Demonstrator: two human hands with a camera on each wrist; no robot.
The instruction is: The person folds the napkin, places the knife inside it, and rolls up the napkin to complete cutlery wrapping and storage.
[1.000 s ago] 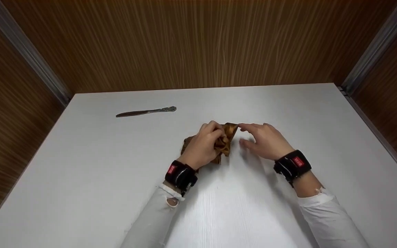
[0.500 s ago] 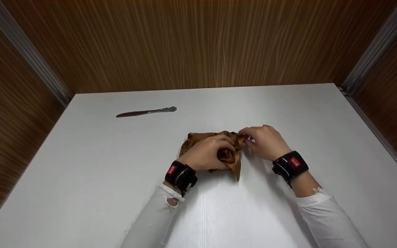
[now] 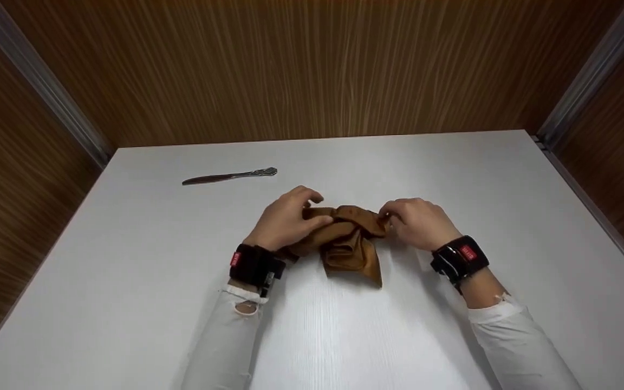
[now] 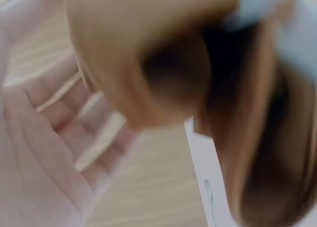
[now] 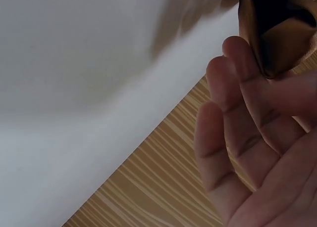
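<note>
Since the earlier frames the left hand (image 3: 285, 225) is sliding out to the left end of the brown satin cloth (image 3: 347, 244), and the cloth is lying more spread out, with a pointed flap now hanging toward the person. That left hand is resting curled over the cloth's left end, thumb against the fabric, seemingly pinching it; the left wrist view is too blurred to confirm the grip. The right hand (image 3: 417, 222) is pinching the cloth's right end between thumb and fingertips, and the right wrist view is showing the fabric (image 5: 277, 31) tucked at the fingertips (image 5: 237, 54). The cloth itself is lying bunched in the middle of the white worktop (image 3: 453, 168), between the two hands.

As a judgement, the slippery satin could be sliding out of either pinch if the hands are pulling apart unevenly, and the loose folds in the centre could be collapsing or twisting, leaving the cloth crumpled rather than flat. The hanging flap could also be folding under itself.

Counting: one cloth, one table knife (image 3: 229, 175) lying well apart at the far left of the worktop, two hands, two black wrist bands (image 3: 459, 259).
</note>
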